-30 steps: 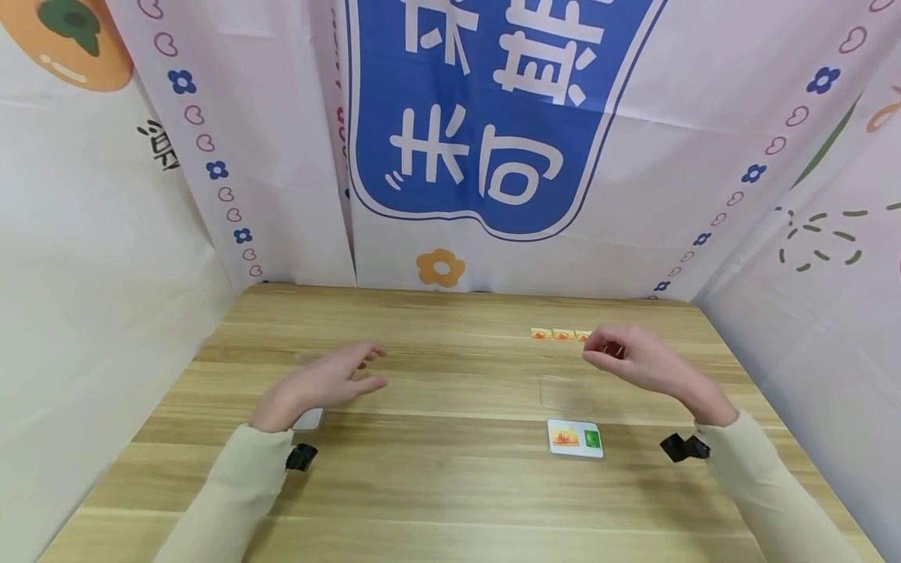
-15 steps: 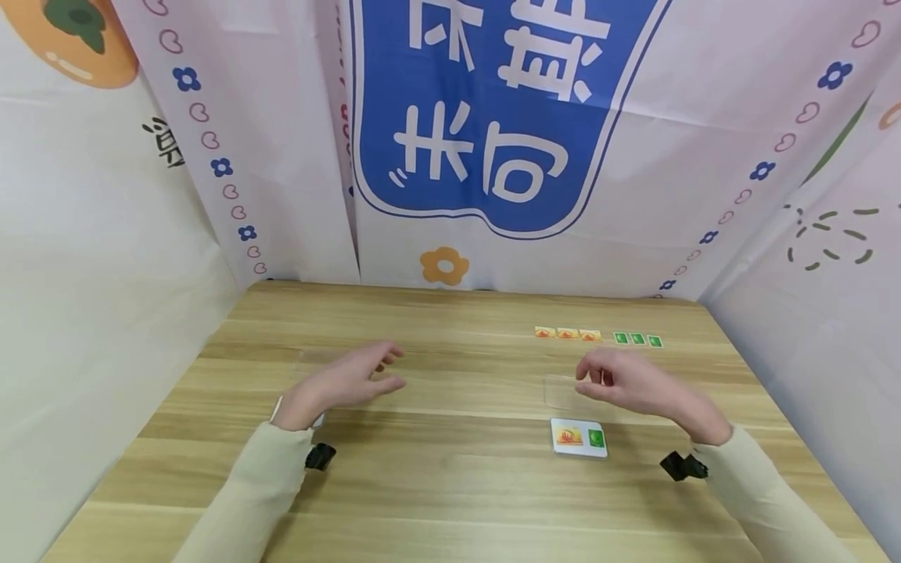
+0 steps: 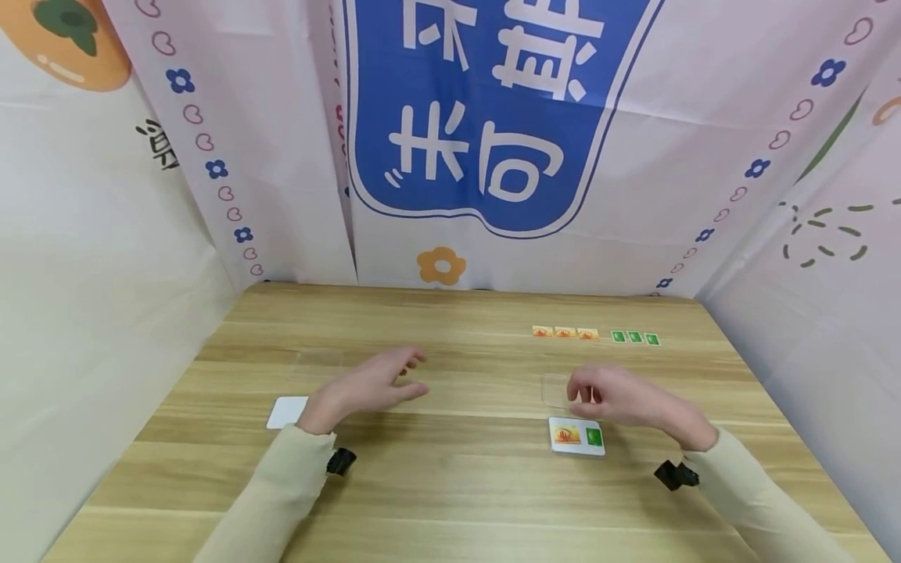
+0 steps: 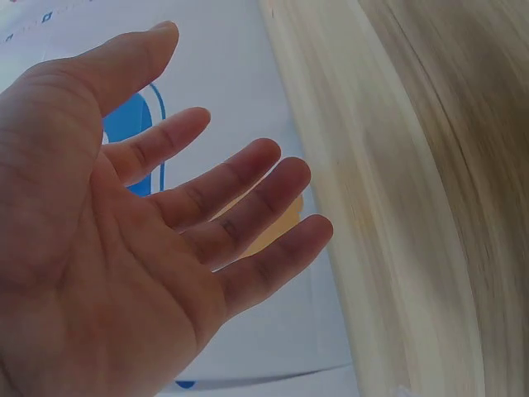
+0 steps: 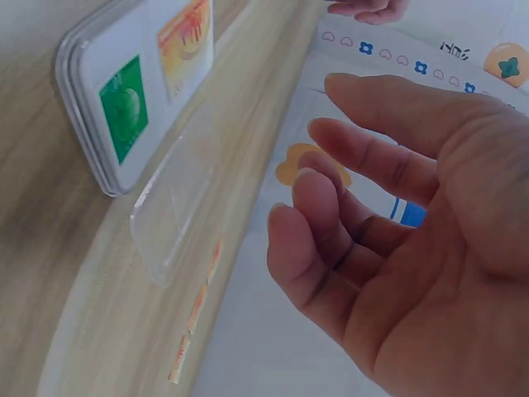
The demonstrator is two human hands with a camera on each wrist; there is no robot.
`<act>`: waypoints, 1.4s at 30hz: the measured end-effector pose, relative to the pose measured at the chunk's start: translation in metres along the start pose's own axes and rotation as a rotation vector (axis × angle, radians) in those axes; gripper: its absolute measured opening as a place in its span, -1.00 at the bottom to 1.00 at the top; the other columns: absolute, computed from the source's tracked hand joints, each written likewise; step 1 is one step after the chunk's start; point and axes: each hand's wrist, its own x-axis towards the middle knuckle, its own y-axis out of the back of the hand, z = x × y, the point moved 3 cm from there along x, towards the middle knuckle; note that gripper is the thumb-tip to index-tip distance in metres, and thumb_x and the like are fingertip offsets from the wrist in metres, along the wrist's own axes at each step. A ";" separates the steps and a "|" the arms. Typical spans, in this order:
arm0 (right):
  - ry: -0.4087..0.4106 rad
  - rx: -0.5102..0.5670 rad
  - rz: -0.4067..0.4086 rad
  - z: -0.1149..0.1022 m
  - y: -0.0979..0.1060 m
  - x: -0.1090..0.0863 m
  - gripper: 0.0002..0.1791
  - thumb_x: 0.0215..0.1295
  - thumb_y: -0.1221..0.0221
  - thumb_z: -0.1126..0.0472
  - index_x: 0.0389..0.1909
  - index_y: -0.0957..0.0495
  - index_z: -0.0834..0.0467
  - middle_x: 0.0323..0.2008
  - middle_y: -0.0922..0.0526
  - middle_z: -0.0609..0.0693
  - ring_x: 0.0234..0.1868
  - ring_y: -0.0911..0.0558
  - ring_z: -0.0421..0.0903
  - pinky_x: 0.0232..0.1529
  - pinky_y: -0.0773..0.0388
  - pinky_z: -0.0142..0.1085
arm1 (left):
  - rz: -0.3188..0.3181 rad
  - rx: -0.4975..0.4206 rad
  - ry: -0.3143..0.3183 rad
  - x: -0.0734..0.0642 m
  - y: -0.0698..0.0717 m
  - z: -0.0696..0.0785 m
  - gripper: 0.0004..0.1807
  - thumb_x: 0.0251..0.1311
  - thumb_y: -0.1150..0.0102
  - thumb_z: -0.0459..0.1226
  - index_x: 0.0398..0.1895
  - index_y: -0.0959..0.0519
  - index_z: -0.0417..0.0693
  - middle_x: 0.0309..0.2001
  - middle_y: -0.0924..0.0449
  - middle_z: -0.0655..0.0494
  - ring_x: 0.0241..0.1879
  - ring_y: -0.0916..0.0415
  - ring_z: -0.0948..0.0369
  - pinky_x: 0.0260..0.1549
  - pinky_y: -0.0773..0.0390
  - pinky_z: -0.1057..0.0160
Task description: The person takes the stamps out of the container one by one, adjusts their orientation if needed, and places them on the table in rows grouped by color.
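Hovering over wooden table (image 3: 450, 485): right hand (image 3: 615, 395), fingers loosely curled, thumb and fingertips apart; left hand (image 3: 369, 383), fingers relaxed and spread apart. Lying just on the near side of right hand: picture card (image 3: 576, 437), white with orange and green images. Partly covered in head view by right hand: clear sheet (image 3: 554, 391). Set farther back, in a row: three orange stickers (image 3: 565, 332), three green stickers (image 3: 635, 337). Lying near left hand: plain white card (image 3: 285, 412).

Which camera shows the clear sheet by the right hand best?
The right wrist view: the clear sheet appears larger, with no hand across it. In the head view, the right hand covers part; the left wrist view doesn't show it.
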 end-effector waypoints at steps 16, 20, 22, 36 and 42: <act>-0.034 -0.023 -0.100 0.001 -0.016 0.009 -0.94 0.26 -0.28 0.14 -0.32 -0.57 -0.06 -0.47 -0.48 -0.25 -0.46 -0.41 -0.31 -0.45 -0.39 -0.43 | -0.033 -0.004 -0.037 0.011 -0.020 0.023 -0.47 0.36 -0.13 -0.02 0.28 -0.36 -0.06 0.29 -0.44 -0.11 0.29 -0.40 0.00 0.20 -0.44 -0.04; -0.036 -0.008 -0.137 0.003 -0.019 0.011 -0.92 0.25 -0.29 0.14 -0.33 -0.56 -0.06 -0.47 -0.49 -0.25 -0.44 -0.42 -0.30 -0.43 -0.40 -0.43 | -0.050 0.007 -0.040 0.016 -0.030 0.027 -0.44 0.36 -0.10 0.02 0.31 -0.33 -0.03 0.33 -0.40 -0.04 0.31 -0.38 0.02 0.22 -0.43 -0.02; -0.041 -0.003 -0.149 0.004 -0.020 0.013 -0.92 0.25 -0.29 0.15 -0.33 -0.56 -0.04 -0.46 -0.49 -0.24 -0.43 -0.42 -0.30 -0.42 -0.40 -0.42 | -0.051 0.032 -0.046 0.020 -0.036 0.030 -0.44 0.37 -0.08 0.03 0.32 -0.32 -0.01 0.33 -0.39 -0.03 0.29 -0.40 0.04 0.21 -0.43 -0.01; -0.040 0.011 -0.169 0.006 -0.023 0.013 -0.88 0.23 -0.30 0.15 -0.39 -0.53 -0.09 -0.50 -0.46 -0.25 -0.46 -0.41 -0.32 -0.43 -0.37 -0.44 | -0.064 0.204 -0.084 0.037 -0.063 0.057 -0.47 0.38 -0.05 0.06 0.32 -0.33 0.09 0.34 -0.35 0.04 0.41 -0.20 0.03 0.35 -0.27 -0.03; -0.047 0.023 -0.158 0.011 -0.024 0.008 -0.91 0.24 -0.29 0.16 -0.36 -0.55 -0.06 -0.46 -0.47 -0.23 -0.42 -0.42 -0.29 -0.41 -0.38 -0.43 | -0.090 0.279 -0.104 0.045 -0.072 0.071 -0.48 0.38 -0.06 0.05 0.32 -0.33 0.12 0.33 -0.34 0.08 0.40 -0.19 0.07 0.36 -0.25 -0.06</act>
